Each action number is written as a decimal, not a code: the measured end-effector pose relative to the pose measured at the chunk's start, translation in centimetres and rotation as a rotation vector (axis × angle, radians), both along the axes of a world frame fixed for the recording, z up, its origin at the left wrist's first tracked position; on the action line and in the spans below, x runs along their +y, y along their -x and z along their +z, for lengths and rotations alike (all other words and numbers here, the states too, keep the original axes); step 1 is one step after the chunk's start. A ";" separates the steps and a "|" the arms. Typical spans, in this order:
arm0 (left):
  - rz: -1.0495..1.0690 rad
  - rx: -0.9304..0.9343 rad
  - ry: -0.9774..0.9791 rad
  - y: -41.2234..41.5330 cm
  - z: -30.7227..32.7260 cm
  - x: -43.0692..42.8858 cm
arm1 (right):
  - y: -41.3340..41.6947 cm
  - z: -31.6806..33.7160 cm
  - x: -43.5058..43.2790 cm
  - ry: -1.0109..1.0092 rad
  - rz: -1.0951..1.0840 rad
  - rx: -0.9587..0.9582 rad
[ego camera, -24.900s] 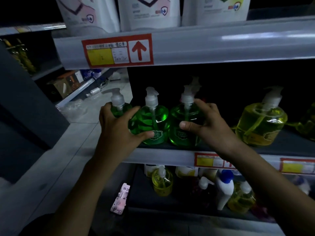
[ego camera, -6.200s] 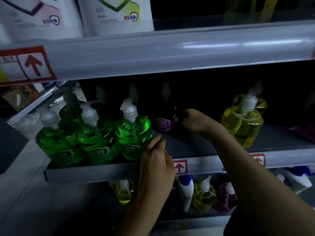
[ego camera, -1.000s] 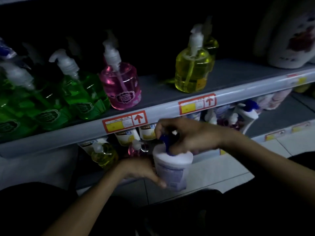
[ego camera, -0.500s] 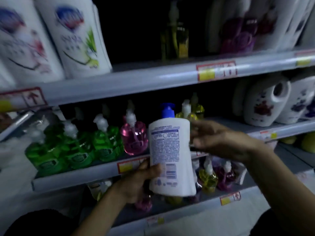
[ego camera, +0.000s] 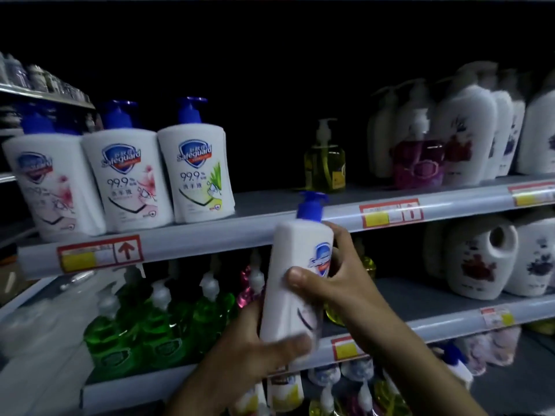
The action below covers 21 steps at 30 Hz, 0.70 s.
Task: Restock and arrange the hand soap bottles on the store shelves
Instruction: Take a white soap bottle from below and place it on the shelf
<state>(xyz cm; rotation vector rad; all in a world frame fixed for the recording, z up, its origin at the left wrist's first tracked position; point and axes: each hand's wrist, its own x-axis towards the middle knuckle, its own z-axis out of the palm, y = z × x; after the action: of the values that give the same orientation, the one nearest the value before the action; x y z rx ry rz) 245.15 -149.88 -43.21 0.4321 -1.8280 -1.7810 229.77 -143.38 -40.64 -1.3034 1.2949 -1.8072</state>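
A white soap bottle with a blue pump (ego camera: 295,283) is held upright in front of the shelves. My left hand (ego camera: 255,352) grips its base and my right hand (ego camera: 336,283) wraps its side. Above and to the left, three matching white blue-pump bottles (ego camera: 195,172) stand in a row on the upper shelf (ego camera: 270,226). Bare shelf lies to their right, up to a yellow pump bottle (ego camera: 326,159). Green pump bottles (ego camera: 156,322) line the shelf below.
A purple-red bottle (ego camera: 419,162) and tall white pump bottles (ego camera: 468,133) fill the upper shelf's right end. White jugs with handles (ego camera: 477,259) stand on the middle shelf at right. More small bottles (ego camera: 327,391) crowd the lowest shelf.
The white bottle has come up from low by the bottom shelf and turned, its front label now showing. The view has risen to the upper shelf with the matching bottles.
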 end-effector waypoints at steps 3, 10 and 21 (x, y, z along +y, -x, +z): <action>0.105 0.062 0.054 -0.4 1.0 0.2 | -0.4 1.8 0.3 0.000 -0.016 0.073; 0.340 0.196 0.559 1.5 7.1 -2.1 | 0.7 4.9 0.3 0.058 0.090 0.219; 0.789 -0.271 1.013 7.3 10.8 -6.2 | 6.7 9.6 -9.1 0.126 -0.265 0.424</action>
<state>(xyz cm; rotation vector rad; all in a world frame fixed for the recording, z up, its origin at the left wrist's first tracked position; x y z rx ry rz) 237.81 -156.12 -32.43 0.8197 -2.0420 -0.2079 223.12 -152.44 -31.07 -1.7215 1.6653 -1.8764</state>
